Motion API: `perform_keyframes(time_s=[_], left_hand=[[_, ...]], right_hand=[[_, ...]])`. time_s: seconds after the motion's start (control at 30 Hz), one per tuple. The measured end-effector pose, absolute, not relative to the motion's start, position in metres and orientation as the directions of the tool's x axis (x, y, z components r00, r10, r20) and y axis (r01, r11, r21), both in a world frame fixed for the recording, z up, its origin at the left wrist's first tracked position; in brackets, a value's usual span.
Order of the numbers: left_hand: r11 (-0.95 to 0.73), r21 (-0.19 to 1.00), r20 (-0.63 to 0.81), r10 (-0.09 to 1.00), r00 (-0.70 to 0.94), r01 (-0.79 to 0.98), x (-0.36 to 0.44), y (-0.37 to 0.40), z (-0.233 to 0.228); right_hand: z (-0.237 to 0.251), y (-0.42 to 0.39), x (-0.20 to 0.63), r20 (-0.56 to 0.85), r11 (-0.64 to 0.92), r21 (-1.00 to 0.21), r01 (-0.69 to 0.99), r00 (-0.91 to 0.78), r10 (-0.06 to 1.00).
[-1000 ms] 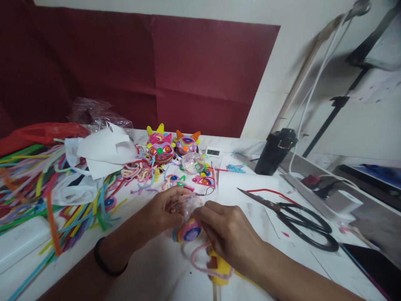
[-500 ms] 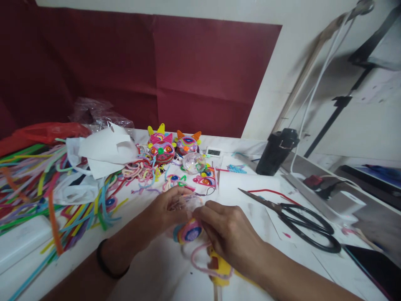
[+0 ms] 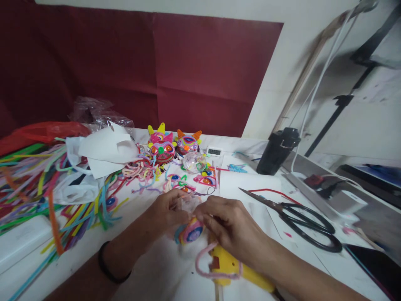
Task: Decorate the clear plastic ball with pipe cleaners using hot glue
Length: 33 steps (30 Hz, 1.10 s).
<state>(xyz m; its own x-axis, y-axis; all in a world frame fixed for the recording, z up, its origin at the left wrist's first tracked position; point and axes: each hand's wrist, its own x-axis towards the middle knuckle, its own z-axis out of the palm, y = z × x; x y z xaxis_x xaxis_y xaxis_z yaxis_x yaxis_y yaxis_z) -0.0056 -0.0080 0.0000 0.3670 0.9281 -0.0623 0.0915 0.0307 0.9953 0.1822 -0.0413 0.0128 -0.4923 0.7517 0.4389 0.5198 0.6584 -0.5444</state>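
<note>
Curling around a clear ball (image 3: 189, 204), the left hand (image 3: 168, 212) clasps it; the right hand (image 3: 230, 218) pinches close beside, contents unclear.

The left hand (image 3: 169, 211) holds a clear ball (image 3: 189, 205) with coloured coils (image 3: 192, 233), the right hand (image 3: 228, 216) pinching its edge.

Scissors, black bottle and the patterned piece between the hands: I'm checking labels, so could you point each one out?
Scissors (image 3: 275, 206), head view: on the metal beside the black handles.
Black bottle (image 3: 275, 154), head view: on the middle of its body.
Patterned piece (image 3: 191, 233), head view: on its coloured rings.
</note>
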Motion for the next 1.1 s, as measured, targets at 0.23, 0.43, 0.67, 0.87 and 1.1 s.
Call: perform_keyframes(time_s=[0.23, 0.43, 0.67, 0.87, 1.1], left_hand=[[0.104, 0.977, -0.168, 0.915, 0.366, 0.188, 0.001, -0.016, 0.016], [0.112, 0.987, -0.147, 0.917, 0.371, 0.115, 0.001, -0.012, 0.011], [0.105, 0.984, -0.151, 0.92, 0.362, 0.142, -0.002, -0.01, 0.003], [0.098, 0.984, -0.146, 0.922, 0.359, 0.147, -0.001, -0.01, 0.004], [0.112, 0.991, -0.131, 0.888, 0.441, 0.068, -0.001, -0.013, 0.007]], right_hand=[[0.02, -0.039, 0.184, 0.374, 0.524, -0.652, 0.547, -0.369, 0.851], [0.018, -0.035, 0.187, 0.35, 0.516, -0.637, 0.573, -0.381, 0.856], [0.027, -0.026, 0.195, 0.371, 0.604, -0.584, 0.542, -0.484, 0.793], [0.03, -0.021, 0.199, 0.409, 0.746, -0.376, 0.549, -0.624, 0.666], [0.027, -0.02, 0.195, 0.426, 0.757, -0.301, 0.581, -0.628, 0.651]])
